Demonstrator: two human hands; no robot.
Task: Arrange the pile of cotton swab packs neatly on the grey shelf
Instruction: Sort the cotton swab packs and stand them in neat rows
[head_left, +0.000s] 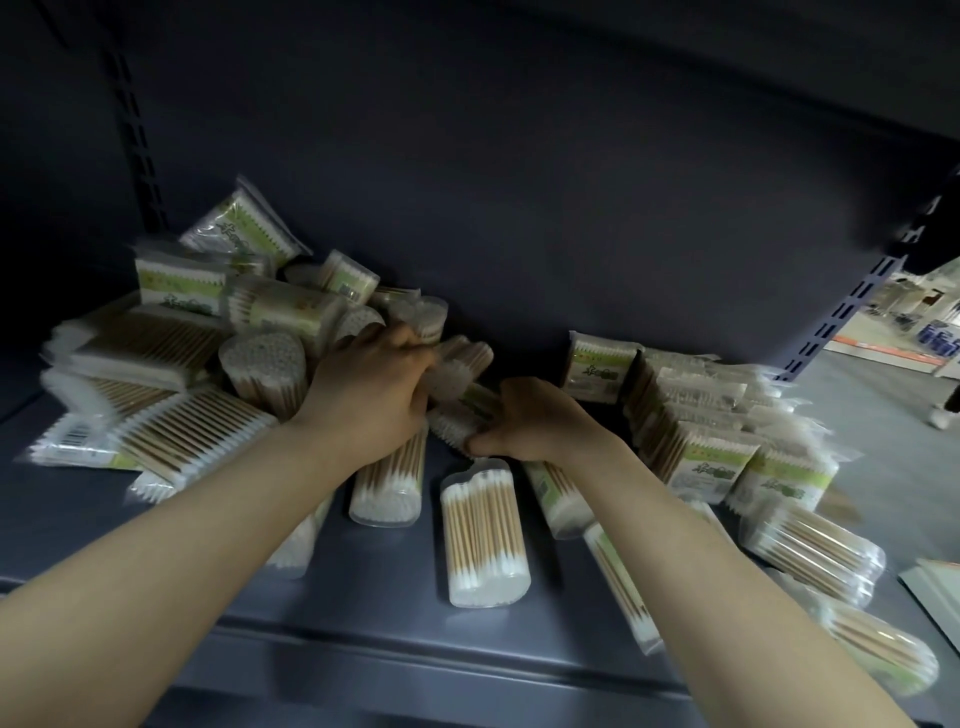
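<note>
Both hands — the left hand (371, 387) and right hand (524, 421) — grasp round packs (457, 384) in the pile's middle, probably to gather them on the grey shelf (363, 644).

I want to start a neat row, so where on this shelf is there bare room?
Bare grey shelf along the back wall, between the left pile and the right-hand packs; also the front-left corner. Crowded: around both hands and front right.

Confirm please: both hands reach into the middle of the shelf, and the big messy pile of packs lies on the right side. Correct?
Not quite. In the head view the messy pile lies on the left side; both the left hand and right hand do reach into the middle of the shelf.
</note>
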